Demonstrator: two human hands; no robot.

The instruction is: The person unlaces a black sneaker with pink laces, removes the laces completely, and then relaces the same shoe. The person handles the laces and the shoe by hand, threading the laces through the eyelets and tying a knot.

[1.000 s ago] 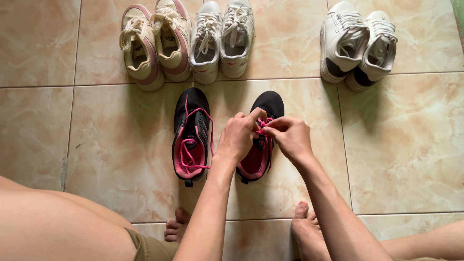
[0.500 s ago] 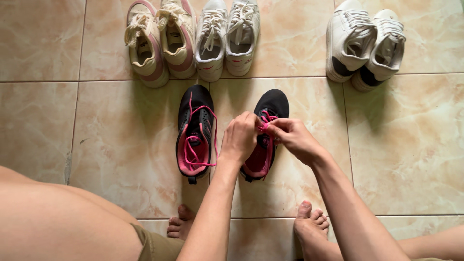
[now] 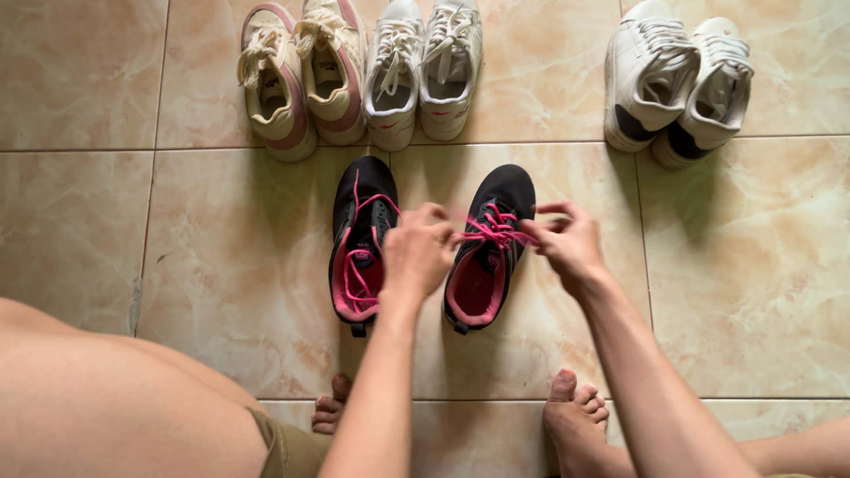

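Two black sneakers with pink lining stand side by side on the tiled floor. The right black sneaker [image 3: 492, 257] has pink laces [image 3: 492, 232] stretched sideways across its tongue. My left hand [image 3: 416, 252] grips the left end of these laces, over the gap between the two shoes. My right hand [image 3: 568, 243] pinches the right end, just right of the shoe. The left black sneaker [image 3: 359, 243] lies untouched with its pink laces loose.
Along the far row stand a cream and pink pair [image 3: 301, 75], a white pair [image 3: 425, 66] and a white pair with black heels [image 3: 677, 80]. My bare feet [image 3: 575, 416] rest on the beige tiles near the bottom, my knee at lower left.
My hands were together over the right sneaker's tongue; they have moved apart, pulling the pink laces taut to left and right.
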